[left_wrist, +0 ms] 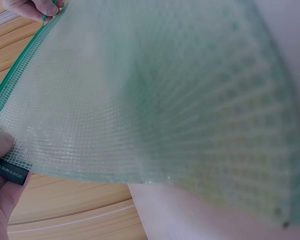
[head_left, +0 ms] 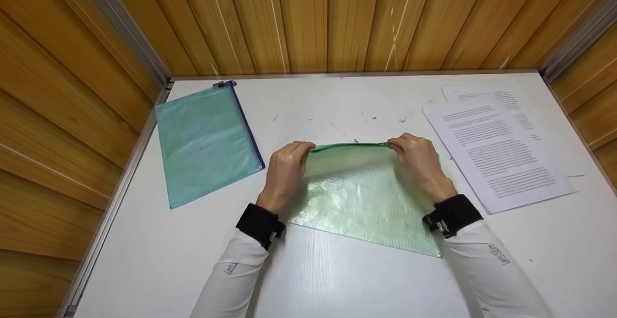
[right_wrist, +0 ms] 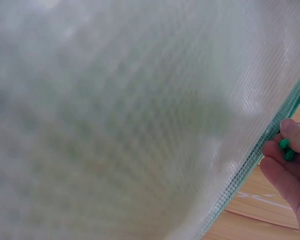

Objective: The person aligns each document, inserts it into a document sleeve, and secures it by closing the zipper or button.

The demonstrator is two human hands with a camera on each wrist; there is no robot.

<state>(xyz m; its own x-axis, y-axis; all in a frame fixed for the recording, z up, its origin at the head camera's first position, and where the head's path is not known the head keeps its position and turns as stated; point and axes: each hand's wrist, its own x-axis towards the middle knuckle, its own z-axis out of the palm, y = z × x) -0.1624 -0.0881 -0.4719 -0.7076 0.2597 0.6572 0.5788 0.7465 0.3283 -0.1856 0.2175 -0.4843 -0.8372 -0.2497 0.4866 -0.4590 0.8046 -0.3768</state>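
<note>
A pale green, see-through mesh zipper pouch [head_left: 356,197] is raised at its far edge, where a darker green zipper [head_left: 349,145] runs. My left hand [head_left: 288,166] pinches the left corner of that edge. In the left wrist view a black label [left_wrist: 10,171] shows by the thumb at this corner. Farther right along the zipper, my right hand [head_left: 417,161] holds a knotted green pull cord [right_wrist: 286,149] between thumb and fingers. Its fingertips [right_wrist: 270,149] lie against the zipper edge. The pouch's near edge hangs low over the table; whether it touches cannot be told.
A blue-green zipper pouch [head_left: 207,144] with a dark blue zipper lies at the left of the white table [head_left: 337,279]. Printed papers [head_left: 501,149] lie overlapping at the right. Wood-patterned walls [head_left: 328,24] border the back and sides.
</note>
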